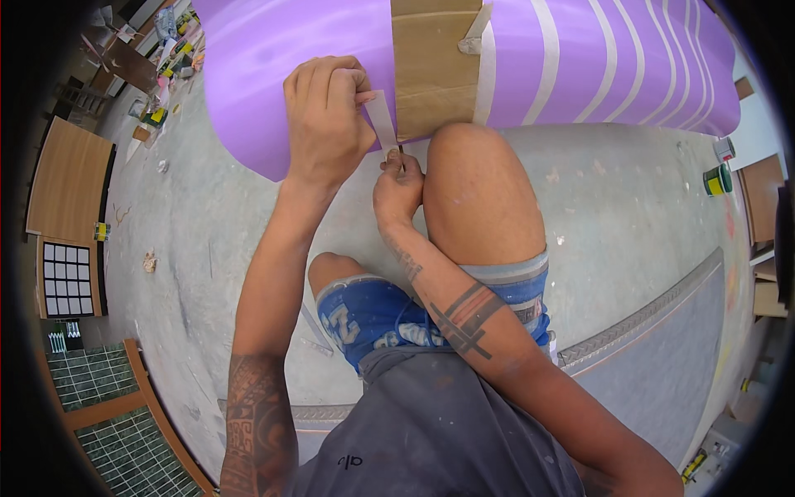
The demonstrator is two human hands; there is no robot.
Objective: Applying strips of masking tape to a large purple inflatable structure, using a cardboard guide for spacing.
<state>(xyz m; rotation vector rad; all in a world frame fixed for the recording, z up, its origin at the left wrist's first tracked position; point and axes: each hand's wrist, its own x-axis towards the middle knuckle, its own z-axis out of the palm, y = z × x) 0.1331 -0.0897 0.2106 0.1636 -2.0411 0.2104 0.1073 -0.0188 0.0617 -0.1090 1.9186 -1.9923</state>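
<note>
A large curved purple panel [273, 99] lies in front of me, with a band of brown paper [435, 74] across its middle. Pale tape stripes [544, 50] run over its right part. My left hand [329, 120] is closed over the panel, pinching the upper end of a strip of masking tape [382, 120] beside the paper's left edge. Just below, at the panel's near edge, my right hand [399, 189] is closed with the thumb up on the strip's lower end. Whether its curled fingers hold anything else is hidden.
My bent knee [484, 170] stands close to the panel's near edge. Cans and scraps [170, 62] litter the floor at the far left. A green can [717, 180] stands at right. A grey flat panel with a patterned border [654, 348] lies at lower right.
</note>
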